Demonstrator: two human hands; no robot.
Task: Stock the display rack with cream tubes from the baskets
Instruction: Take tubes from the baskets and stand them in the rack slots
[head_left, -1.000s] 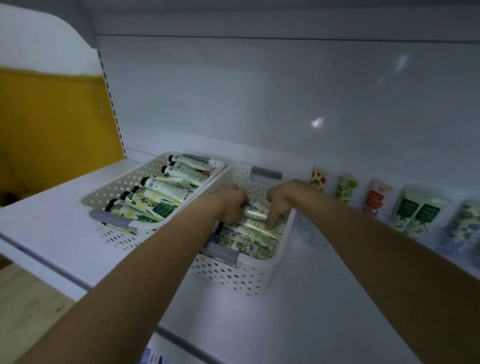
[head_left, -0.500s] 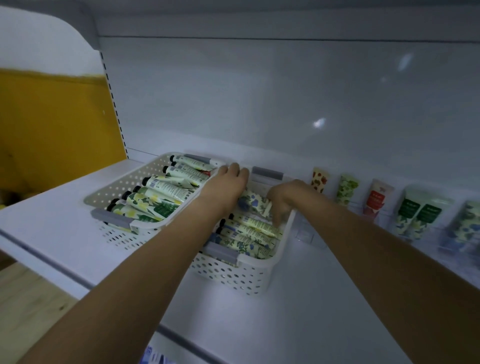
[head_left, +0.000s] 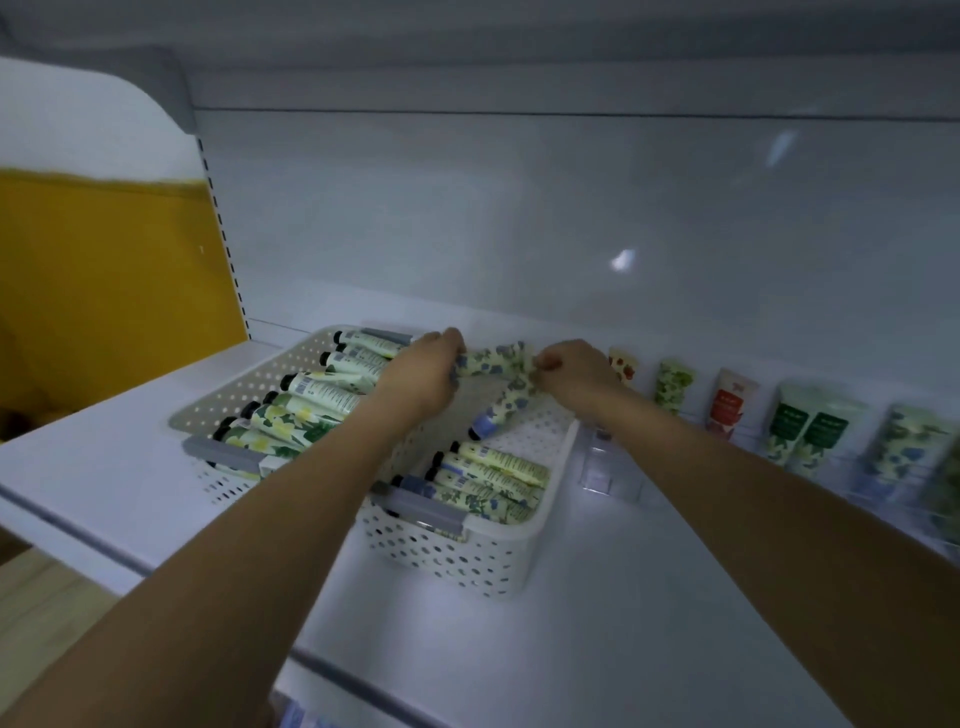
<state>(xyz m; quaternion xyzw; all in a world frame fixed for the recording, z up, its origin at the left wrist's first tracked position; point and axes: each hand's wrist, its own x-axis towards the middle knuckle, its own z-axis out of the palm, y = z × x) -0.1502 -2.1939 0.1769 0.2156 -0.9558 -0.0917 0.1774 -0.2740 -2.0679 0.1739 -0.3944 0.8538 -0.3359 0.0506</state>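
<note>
Mid-frame, above the far end of the right basket (head_left: 441, 556), the left hand (head_left: 421, 374) curls its fingers round one end of a blue-flowered cream tube (head_left: 488, 359) lying crosswise. The right hand (head_left: 571, 371) pinches the flat end of a second tube (head_left: 506, 400), which hangs cap down. The left basket (head_left: 218, 452), just beside, holds yellow-flowered tubes (head_left: 280, 426). At centre right on the shelf (head_left: 649, 597), the clear display rack (head_left: 608, 470) carries standing tubes (head_left: 724, 397).
</note>
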